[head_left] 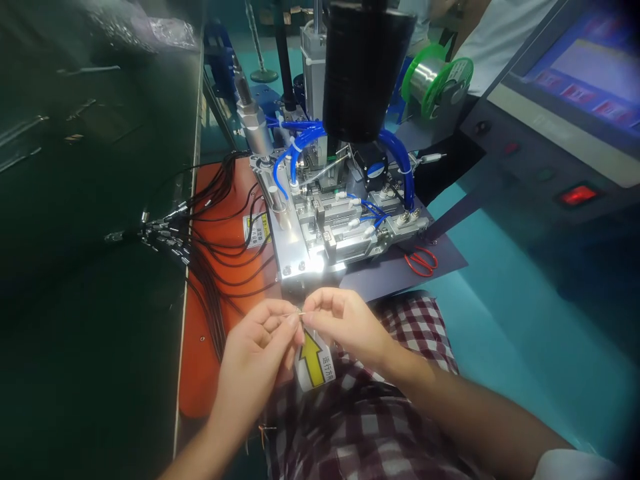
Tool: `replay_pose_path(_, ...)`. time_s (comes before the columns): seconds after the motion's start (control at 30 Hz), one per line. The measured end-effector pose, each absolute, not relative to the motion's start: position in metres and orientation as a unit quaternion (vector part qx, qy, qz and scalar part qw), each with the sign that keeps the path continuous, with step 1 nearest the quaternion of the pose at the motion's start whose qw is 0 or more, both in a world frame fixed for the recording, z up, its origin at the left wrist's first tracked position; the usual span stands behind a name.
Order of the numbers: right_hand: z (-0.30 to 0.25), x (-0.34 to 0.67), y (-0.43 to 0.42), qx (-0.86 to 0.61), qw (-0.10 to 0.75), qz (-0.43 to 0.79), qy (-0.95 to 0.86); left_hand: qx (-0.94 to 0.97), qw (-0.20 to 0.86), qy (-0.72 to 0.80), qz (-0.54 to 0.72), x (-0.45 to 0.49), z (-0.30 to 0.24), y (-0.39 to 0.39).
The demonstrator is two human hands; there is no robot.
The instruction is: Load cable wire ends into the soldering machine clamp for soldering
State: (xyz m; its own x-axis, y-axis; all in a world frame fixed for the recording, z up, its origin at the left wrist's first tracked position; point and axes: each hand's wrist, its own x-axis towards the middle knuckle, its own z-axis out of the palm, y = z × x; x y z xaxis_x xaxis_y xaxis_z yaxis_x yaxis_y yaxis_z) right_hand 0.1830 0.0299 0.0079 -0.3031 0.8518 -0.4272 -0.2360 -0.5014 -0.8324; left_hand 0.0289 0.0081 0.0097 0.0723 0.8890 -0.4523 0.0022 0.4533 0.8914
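Note:
My left hand [263,340] and my right hand [350,327] meet just in front of the machine, fingertips almost touching. Both are closed in a pinch on a thin, light-coloured wire [301,314], of which only a short stretch shows between them. Below the fingertips is a white label with a yellow arrow [313,360]. Right beyond my hands stands a metal soldering machine [320,227] with cylinders and blue air hoses, its front lit brightly. A bundle of black cables [215,307] with shiny metal ends lies on the orange board to the left.
The dark green table [100,347] fills the left side, the orange board [197,373] along its edge. A black cylinder [367,73] hangs over the machine. A green solder spool [435,77] and a control panel [560,120] stand right. Red wire [421,262] lies coiled near the machine.

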Motion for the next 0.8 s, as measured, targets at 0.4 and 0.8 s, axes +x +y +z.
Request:
replay_pose_path(0.4,0.008,0.19,0.031,-0.505,0.362,0.696,-0.361,0.477,0.546,0.605,0.33,0.034,0.016,0.014)
replay_pose_path(0.8,-0.008,0.205,0.042,-0.476,0.371,0.664,-0.441,0.401,0.633,0.61,0.259,0.032,0.017,0.03)
